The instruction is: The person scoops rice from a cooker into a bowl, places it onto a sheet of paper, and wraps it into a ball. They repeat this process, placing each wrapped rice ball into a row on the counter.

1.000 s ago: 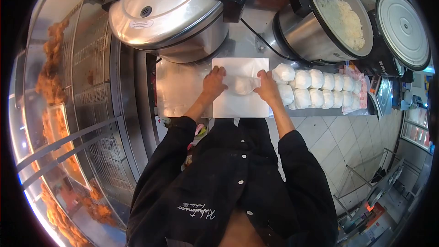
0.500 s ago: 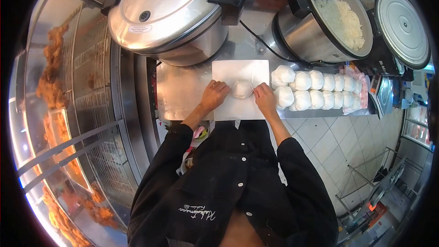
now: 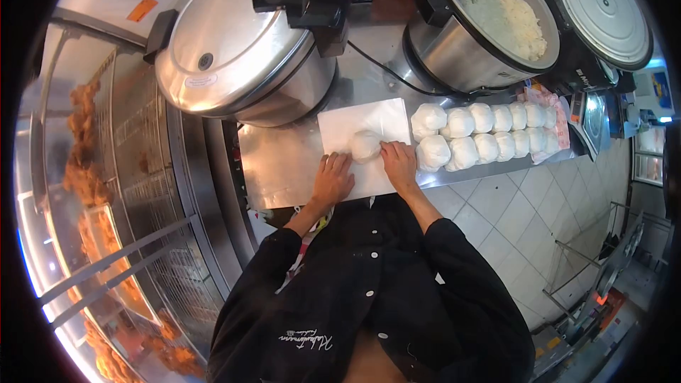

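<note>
A round, pale bundle (image 3: 365, 146) in thin wrapping sits on square white sheets (image 3: 369, 115) lying on the metal counter. My left hand (image 3: 333, 179) is at the bundle's lower left, its fingers bent and closed on the wrapping's edge over the sheets. On the bundle's right side, my right hand (image 3: 399, 164) has its fingers together on the wrapping, close against the bundle. Right of the sheets, several white wrapped bundles (image 3: 462, 154) stand in two rows. The fingertips of both hands are partly hidden.
A large closed steel cooker (image 3: 234, 42) stands behind on the left. An open cooker (image 3: 454, 57) holds white rice (image 3: 507, 21), with a raised lid (image 3: 603, 3) beside it. A black cord (image 3: 390, 71) runs between them. A glass cabinet (image 3: 135, 170) is at the left.
Both hands have moved down toward the counter's front edge, closer round the bundle. The sheets now lie tilted. The camera view has shifted, too.
</note>
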Tool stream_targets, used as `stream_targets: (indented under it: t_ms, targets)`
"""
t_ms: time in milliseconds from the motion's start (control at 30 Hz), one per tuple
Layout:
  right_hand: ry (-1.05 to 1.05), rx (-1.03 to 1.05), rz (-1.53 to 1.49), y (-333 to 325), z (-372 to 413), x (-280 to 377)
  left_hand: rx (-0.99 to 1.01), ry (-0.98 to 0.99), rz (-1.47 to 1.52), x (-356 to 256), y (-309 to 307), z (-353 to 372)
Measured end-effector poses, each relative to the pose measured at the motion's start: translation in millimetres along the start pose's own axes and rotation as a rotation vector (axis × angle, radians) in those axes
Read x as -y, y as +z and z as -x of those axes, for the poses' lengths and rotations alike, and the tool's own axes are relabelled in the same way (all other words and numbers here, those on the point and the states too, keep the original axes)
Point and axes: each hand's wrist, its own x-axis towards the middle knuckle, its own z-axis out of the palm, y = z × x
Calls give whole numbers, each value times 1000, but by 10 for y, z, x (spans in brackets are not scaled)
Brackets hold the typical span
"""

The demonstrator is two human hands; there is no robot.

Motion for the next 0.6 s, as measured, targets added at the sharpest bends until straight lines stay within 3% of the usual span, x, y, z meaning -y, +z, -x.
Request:
stream_targets:
  t_ms: [67,100,200,333,400,433,500,567,600]
  targets:
    - [159,-62,-329,55,8,67,0,-1,33,17,-5,1]
    - [166,-68,-330,44,-12,151,5,6,30,19,-12,6]
    - [480,-25,-801,-15,-137,369,1,25,62,41,-28,5]
    - [505,39,-682,92,-287,285,25,24,69,62,-27,-15]
    - [707,191,-465,20,-450,360,28,26,63,45,-59,2]
    - [700,174,-467,-37,-536,432,50,-18,65,11,-107,3]
    - [699,349,-188,-111,-722,574,48,-52,57,-64,-221,-45]
    - [627,411,-123,-42,-761,651,226,-274,167,-157,-334,-83]
    - [607,367,-98,66,-704,671,211,-269,162,-145,-324,-107]
